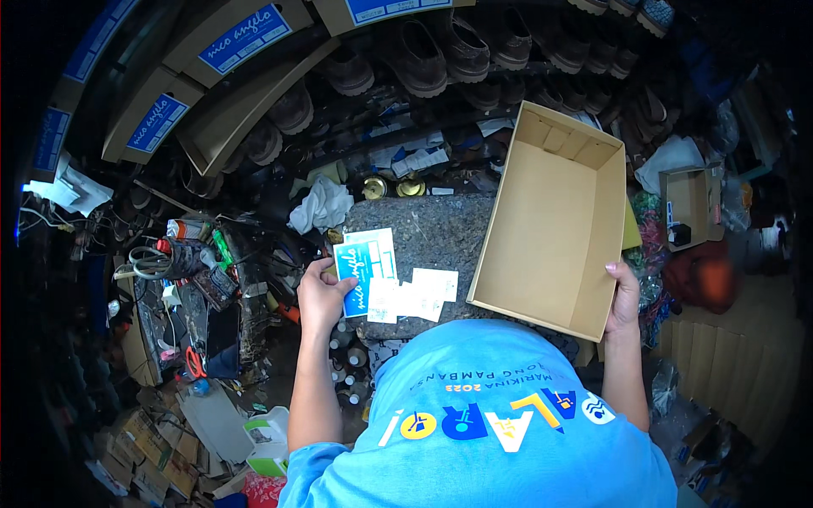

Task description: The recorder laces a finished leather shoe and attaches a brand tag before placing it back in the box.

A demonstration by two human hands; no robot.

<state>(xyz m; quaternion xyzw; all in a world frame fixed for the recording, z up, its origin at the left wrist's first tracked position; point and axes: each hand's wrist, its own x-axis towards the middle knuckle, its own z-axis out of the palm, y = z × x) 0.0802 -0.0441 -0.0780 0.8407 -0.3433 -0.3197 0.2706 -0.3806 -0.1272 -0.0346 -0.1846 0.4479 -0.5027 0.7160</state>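
Note:
My left hand (323, 298) pinches the left edge of a blue and white label (366, 264), thumb on top. The label lies over the near left part of a dark, rough block (449, 224). Several small white stickers (434, 292) lie beside and partly over it, to its right. In my right hand (624, 296) is a brown cardboard shoe box (549, 229), gripped by its right wall near the close corner. The box is tilted, its hollow inside facing up, and its left side overlaps the block. My right fingers are mostly hidden behind the box wall.
Brown shoes (415, 63) line the far rack, beside stacked shoe boxes (157, 110) at far left. Crumpled white paper (322, 206) and two gold tins (411, 185) sit behind the block. Orange-handled scissors (196, 362) and cluttered tools are at left. A smaller open box (693, 207) stands at right.

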